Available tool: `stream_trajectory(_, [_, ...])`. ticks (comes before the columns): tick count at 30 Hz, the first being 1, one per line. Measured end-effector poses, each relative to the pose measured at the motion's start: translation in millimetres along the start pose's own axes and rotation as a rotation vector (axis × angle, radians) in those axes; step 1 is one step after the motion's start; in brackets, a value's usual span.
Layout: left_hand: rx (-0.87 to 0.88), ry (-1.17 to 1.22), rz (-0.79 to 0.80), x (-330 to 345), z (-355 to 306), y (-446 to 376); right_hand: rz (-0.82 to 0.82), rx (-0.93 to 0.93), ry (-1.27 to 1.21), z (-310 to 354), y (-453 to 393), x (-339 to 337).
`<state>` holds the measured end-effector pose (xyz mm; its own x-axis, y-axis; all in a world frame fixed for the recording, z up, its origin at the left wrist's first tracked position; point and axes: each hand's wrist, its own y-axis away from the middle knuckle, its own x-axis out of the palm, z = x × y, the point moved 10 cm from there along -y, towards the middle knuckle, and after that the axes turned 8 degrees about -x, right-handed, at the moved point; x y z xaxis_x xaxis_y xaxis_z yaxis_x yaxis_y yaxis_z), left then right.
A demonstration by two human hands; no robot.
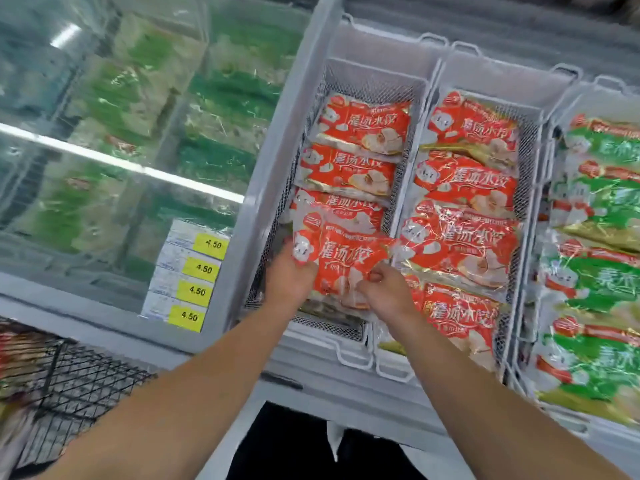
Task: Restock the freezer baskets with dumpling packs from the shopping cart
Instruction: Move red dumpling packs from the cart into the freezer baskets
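Left hand (289, 275) and right hand (386, 289) gripping red dumpling pack (341, 258), long axis crosswise, tilted

The shopping cart (52, 386) is cut off at the left edge — its contents blurred — and frosted glass (121, 133) smears the green packs (221, 95) beneath.

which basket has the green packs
The rightmost basket: its dumpling packs are green, while the two baskets left of it hold red ones.
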<state>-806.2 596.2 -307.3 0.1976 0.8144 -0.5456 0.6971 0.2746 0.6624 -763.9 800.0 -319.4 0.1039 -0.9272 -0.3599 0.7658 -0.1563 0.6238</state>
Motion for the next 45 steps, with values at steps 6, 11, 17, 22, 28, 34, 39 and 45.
stream_trajectory(6, [0.035,-0.15,0.027,7.2,7.9,-19.2,0.186,0.163,-0.043,-27.4,-8.9,47.2])
stream_trajectory(11, [0.023,-0.174,0.118,13.7,19.9,-19.7,0.195,0.131,0.14,-27.6,-10.5,40.5])
stream_trajectory(17, [0.036,-0.21,0.19,12.5,24.2,-4.0,0.185,0.076,0.224,-22.8,4.0,21.3])
stream_trajectory(22, [0.105,-0.227,0.163,0.4,22.2,24.3,0.161,-0.063,0.3,-12.5,38.5,9.7])
stream_trajectory(28, [0.249,-0.172,0.061,-22.0,28.7,99.9,0.092,-0.339,0.429,5.0,106.2,-1.2])
stream_trajectory(34, [0.247,-0.078,-0.049,-50.3,68.9,179.3,0.066,-0.556,0.509,17.7,179.8,8.1])
stream_trajectory(39, [0.213,-0.021,-0.159,-89.4,125.8,236.1,0.123,-0.674,0.581,26.5,232.4,46.2])
stream_trajectory(45, [0.113,-0.025,-0.277,-145.4,223.5,281.4,0.262,-0.754,0.703,24.3,288.4,128.2])
